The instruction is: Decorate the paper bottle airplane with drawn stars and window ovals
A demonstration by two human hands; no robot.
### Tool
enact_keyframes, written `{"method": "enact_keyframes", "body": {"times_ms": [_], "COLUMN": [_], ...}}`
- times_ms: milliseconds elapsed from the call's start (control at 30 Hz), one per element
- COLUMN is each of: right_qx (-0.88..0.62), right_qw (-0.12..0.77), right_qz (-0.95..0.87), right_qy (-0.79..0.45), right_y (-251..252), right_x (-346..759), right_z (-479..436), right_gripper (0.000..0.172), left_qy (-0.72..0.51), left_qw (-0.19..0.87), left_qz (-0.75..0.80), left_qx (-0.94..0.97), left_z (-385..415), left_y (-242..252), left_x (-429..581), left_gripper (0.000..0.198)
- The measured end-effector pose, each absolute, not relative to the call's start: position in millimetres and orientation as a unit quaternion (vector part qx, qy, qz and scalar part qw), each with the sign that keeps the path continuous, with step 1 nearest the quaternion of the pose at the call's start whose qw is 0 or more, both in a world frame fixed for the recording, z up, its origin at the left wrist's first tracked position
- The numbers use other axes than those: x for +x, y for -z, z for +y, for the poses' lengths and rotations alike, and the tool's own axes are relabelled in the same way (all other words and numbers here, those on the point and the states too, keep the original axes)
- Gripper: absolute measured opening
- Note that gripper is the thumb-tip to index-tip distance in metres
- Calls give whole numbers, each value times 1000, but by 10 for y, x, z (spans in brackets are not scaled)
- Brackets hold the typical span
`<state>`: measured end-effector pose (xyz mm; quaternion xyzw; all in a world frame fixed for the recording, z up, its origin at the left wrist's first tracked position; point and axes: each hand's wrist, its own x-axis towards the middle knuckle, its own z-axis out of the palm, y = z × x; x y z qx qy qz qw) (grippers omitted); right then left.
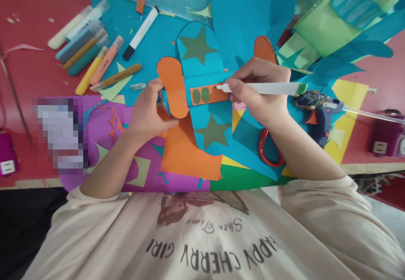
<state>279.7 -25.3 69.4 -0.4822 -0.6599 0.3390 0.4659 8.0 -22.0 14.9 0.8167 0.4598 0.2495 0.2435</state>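
A paper craft of blue card lies in front of me, its two flaps each bearing an olive-green star. Across one end stands a rounded orange paper piece. My left hand curls around that end, thumb below and fingers above, gripping the craft; part of what it grips is hidden. Between thumb and fingers, my right hand holds a white marker pen with a green back end. Its tip meets an orange strip on the craft, beside two green ovals.
Several markers lie at the upper left, with a black-capped one nearer the middle. Red-handled scissors and a glue gun are at the right. Coloured paper scraps cover the red table.
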Motion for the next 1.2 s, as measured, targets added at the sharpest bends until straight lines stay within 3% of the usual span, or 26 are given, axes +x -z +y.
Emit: {"method": "enact_keyframes", "body": {"times_ms": [300, 533, 767, 967, 1200], "right_qx": [-527, -522, -494, -501, -486], "right_qw": [408, 370, 381, 366, 347], "right_qz": [-687, -708, -715, -704, -715], "right_qy": [-291, -300, -316, -346, -363], "right_y": [-670, -636, -647, -674, -647], "right_x": [2786, 2812, 2813, 2810, 2845], "right_z": [-268, -265, -263, -242, -227], "right_gripper": [37, 34, 34, 41, 36], "left_qy": [-260, -250, -256, -272, -259], "left_qw": [254, 218, 266, 226, 240], "left_qz": [449, 424, 460, 432, 440], "left_qx": [816, 843, 807, 829, 826], "left_z": [-227, -225, -214, -220, -222], "left_y": [-181, -151, -177, -129, -146], "left_x": [98, 75, 96, 60, 64], "left_gripper": [68, 72, 72, 72, 72]}}
